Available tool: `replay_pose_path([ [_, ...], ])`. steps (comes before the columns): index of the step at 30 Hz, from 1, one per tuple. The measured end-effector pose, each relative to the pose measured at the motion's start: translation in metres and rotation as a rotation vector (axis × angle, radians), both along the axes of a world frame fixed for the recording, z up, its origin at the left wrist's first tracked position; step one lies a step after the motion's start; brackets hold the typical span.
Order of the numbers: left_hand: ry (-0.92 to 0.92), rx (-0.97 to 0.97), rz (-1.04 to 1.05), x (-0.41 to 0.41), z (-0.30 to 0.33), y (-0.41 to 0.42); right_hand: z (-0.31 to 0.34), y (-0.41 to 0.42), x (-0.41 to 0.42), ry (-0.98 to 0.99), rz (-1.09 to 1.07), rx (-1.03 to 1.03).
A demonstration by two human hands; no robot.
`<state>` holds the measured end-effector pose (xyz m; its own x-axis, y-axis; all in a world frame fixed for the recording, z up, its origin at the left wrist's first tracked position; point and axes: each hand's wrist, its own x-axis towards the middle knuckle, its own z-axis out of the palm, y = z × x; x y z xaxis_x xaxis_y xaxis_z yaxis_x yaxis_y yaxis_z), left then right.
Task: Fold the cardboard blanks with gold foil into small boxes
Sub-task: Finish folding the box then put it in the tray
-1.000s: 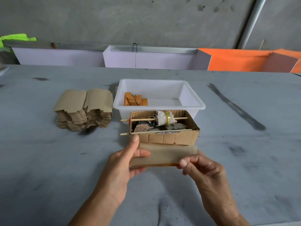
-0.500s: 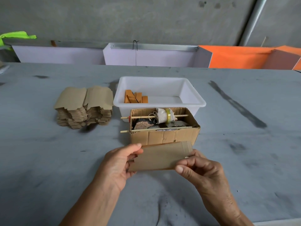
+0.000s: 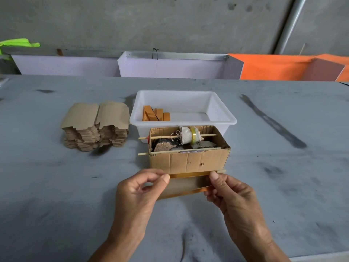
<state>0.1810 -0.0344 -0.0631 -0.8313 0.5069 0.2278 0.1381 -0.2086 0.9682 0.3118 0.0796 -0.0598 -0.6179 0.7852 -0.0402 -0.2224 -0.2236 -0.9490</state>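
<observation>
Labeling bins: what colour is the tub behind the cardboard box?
White tub, seen in the head view.

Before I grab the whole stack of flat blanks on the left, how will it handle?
The stack of blanks probably fans apart: its edges already sit ragged. The top sheets bow upward, so likely thin, light and bendy. It seems unlikely to roll, being flat on the table.
</observation>
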Motion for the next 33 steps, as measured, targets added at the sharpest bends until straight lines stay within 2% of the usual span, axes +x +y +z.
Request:
replay_pose_path([
  [9,0.220,-0.050,-0.075,0.007,-0.002,-0.008,-0.005,0.004,-0.003,-0.103,-0.050,-0.053],
  [15,0.039,-0.038,-0.079,0.000,-0.006,-0.006,-0.008,0.007,-0.006,-0.111,-0.047,-0.063],
  [19,0.081,-0.066,-0.050,-0.002,-0.006,-0.001,-0.008,0.006,-0.010,-0.164,-0.056,-0.073],
  [23,0.060,-0.004,-0.032,-0.002,-0.006,0.005,-0.008,0.003,-0.016,-0.232,-0.094,-0.119],
  [27,0.163,-0.045,-0.102,-0.003,-0.006,0.009,-0.004,0.004,-0.020,-0.311,-0.148,-0.165],
  [31,0.390,-0.109,-0.156,-0.008,-0.008,0.009,-0.003,0.011,-0.023,-0.314,-0.153,-0.231],
  [33,0.427,-0.145,-0.179,-0.010,-0.009,0.006,-0.003,0.014,-0.024,-0.320,-0.154,-0.258],
])
